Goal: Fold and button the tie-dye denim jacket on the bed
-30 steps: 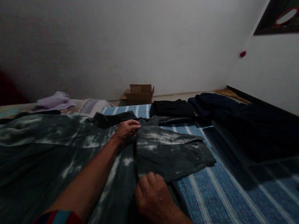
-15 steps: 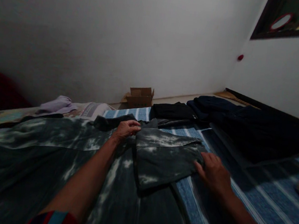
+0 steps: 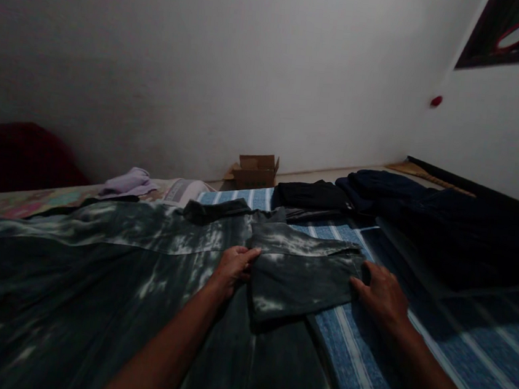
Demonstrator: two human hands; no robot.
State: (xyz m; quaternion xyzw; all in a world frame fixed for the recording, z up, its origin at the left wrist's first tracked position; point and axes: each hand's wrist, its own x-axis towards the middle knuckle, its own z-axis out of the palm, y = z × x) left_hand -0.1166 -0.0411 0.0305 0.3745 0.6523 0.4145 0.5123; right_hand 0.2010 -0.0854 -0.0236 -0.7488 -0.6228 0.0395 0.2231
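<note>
A dark green tie-dye garment point(image 3: 108, 265) lies spread across the bed, with its right end folded over into a flat panel point(image 3: 302, 273). My left hand point(image 3: 233, 268) pinches the left edge of that folded panel, fingers curled on the cloth. At the panel's right edge my right hand point(image 3: 381, 294) rests on the cloth with fingers together, gripping the fold's corner.
The bed has a blue striped sheet point(image 3: 408, 371). Dark folded clothes point(image 3: 308, 195) and a heap of navy cloth point(image 3: 446, 226) lie at the far right. A lilac cloth point(image 3: 126, 182) sits at the far left. A cardboard box point(image 3: 256, 169) stands by the wall.
My left hand slid down from the fold's top corner to its left edge. My right hand moved from the near edge to the fold's right edge. The view shifted slightly.
</note>
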